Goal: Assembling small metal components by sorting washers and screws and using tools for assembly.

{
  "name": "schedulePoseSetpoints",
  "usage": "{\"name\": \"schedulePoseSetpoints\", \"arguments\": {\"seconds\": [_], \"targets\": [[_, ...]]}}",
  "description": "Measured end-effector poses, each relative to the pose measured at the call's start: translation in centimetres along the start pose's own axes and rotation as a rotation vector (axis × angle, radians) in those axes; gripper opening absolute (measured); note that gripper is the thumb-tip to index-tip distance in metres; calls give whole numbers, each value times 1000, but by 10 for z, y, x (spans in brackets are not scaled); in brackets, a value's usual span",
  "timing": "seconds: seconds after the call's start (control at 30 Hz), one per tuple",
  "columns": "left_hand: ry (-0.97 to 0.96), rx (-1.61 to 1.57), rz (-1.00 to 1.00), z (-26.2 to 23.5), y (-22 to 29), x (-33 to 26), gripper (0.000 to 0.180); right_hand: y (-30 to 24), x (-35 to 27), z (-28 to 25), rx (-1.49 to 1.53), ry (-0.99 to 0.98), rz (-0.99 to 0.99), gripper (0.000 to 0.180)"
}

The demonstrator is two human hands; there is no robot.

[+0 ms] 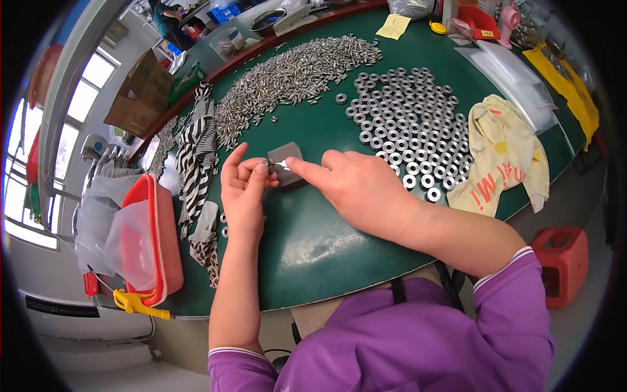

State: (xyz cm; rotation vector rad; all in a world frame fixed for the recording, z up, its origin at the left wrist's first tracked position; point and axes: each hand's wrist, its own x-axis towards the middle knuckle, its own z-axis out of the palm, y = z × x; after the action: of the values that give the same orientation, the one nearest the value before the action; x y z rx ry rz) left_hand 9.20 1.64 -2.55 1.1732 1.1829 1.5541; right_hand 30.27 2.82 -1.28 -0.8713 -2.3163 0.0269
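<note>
My left hand [245, 186] pinches a small shiny metal piece [279, 165] between thumb and forefinger, its other fingers loosely raised. The forefinger of my right hand [366, 189] reaches out to the piece's other end; its remaining fingers are curled, and its thumb is hidden. Just behind and below my fingertips, a grey block [289, 153] lies on the green tabletop [313, 238]. Beside my left wrist are a few metal rings [225, 231], partly covered by the arm.
A heap of metal pins [294, 72] spreads across the back. Many metal rings [408, 124] lie at right, beside a printed cloth [499, 157]. Striped cloth [196, 150], a red basket [171, 242] and a yellow air gun [134, 302] are at left. A person [168, 23] stands far back.
</note>
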Motion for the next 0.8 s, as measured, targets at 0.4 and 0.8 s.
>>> {"name": "schedulePoseSetpoints", "arguments": {"seconds": [0.4, 0.8], "targets": [[-22, -13, 126, -2, -1, -3, 52, 1, 7, -5, 536, -66, 175, 31], [-4, -72, 44, -2, -3, 0, 39, 5, 11, -5, 754, -212, 373, 33]]}}
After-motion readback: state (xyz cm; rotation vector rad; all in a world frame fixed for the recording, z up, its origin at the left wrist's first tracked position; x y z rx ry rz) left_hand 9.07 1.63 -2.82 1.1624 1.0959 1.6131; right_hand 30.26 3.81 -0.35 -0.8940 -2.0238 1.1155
